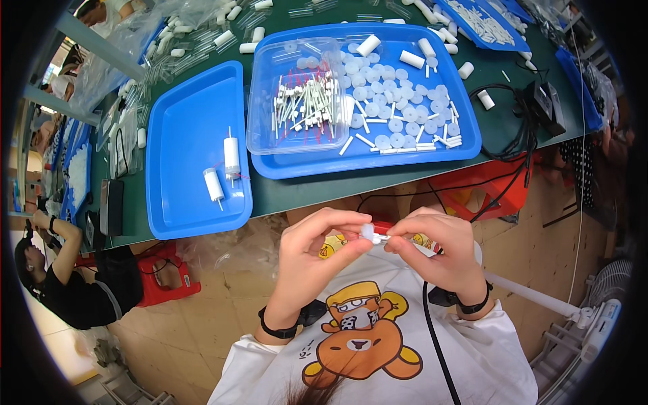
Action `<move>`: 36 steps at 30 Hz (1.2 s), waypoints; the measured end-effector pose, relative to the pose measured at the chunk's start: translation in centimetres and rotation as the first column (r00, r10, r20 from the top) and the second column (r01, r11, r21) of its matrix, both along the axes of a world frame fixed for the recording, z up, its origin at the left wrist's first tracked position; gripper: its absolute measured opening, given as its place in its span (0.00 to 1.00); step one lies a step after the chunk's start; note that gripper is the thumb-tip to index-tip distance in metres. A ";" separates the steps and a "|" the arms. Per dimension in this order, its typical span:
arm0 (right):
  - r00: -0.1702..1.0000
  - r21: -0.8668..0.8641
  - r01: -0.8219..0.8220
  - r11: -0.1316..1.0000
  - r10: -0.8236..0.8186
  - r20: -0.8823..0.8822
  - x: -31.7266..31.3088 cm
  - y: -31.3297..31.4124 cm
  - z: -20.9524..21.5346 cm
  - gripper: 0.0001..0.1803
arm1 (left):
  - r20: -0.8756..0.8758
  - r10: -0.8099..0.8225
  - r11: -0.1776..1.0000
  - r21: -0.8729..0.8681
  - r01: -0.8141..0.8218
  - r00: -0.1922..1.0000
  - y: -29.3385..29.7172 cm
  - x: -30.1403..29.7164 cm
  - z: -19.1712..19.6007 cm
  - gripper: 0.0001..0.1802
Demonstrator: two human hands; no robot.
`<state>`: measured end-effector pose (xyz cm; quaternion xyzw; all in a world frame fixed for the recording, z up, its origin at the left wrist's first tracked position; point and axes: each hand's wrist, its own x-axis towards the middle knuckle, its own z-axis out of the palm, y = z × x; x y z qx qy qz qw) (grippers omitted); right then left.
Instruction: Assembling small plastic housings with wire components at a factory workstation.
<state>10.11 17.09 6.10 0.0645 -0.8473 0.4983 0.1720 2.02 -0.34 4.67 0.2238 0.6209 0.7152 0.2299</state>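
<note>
In front of my chest, my left hand (314, 250) pinches a small translucent white plastic cap (367, 231) between thumb and fingers. My right hand (442, 246) is closed on a small white stick-like part (381, 239), its end meeting the cap. Fingertips cover much of both pieces, so I cannot tell whether the stick is inside the cap. Beyond my hands, a large blue tray (364, 165) bears many translucent round discs (398, 88), thin white rods and a clear plastic box (270, 143) of white sticks with red wires.
Left of it, a smaller blue tray (189, 135) holds two white cylinders (231, 155) with thin rods. White tubes lie scattered over the green table (324, 189). Black cables (520, 155) hang at the right near a red stool (472, 192). Another person (67, 283) works at the left.
</note>
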 end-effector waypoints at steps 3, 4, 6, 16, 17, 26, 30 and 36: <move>0.978 -0.165 -0.043 0.985 0.076 0.194 0.3 0.8 -0.1 0.10 | 0.085 -0.069 0.994 0.086 0.062 0.994 0.4 0.3 -0.2 0.21; 0.978 -0.164 -0.041 0.986 0.073 0.194 0.4 0.9 -0.1 0.10 | 0.103 -0.104 0.993 0.066 0.098 0.989 0.7 0.4 -0.3 0.22; 0.973 -0.267 -0.001 0.964 0.062 0.220 0.5 1.1 -0.1 0.11 | 0.122 -0.140 0.990 0.047 0.135 0.983 1.1 0.5 -0.2 0.23; 0.963 -0.278 -0.154 0.948 0.206 0.171 0.8 1.9 -0.4 0.15 | 0.190 -0.210 0.977 -0.007 0.215 0.959 2.2 0.1 -0.2 0.24; 0.963 -0.293 -0.139 0.946 0.198 0.182 0.7 1.8 -0.4 0.14 | 0.193 -0.209 0.976 -0.012 0.215 0.959 2.2 0.0 -0.2 0.24; 0.983 -0.622 0.108 0.775 0.012 0.185 -4.0 1.3 -1.0 0.11 | 0.150 0.012 0.993 -0.119 0.006 0.989 -0.2 -1.7 -2.4 0.09; 0.984 -0.406 0.175 0.897 -0.150 0.094 -7.8 1.8 -1.0 0.11 | 0.205 0.038 0.996 -0.091 -0.020 0.978 -1.0 -2.3 -3.7 0.08; 0.970 -0.233 0.102 0.967 -0.044 0.241 -11.2 2.2 -1.3 0.12 | 0.255 -0.005 0.998 -0.055 0.020 0.967 -1.0 -2.9 -3.6 0.07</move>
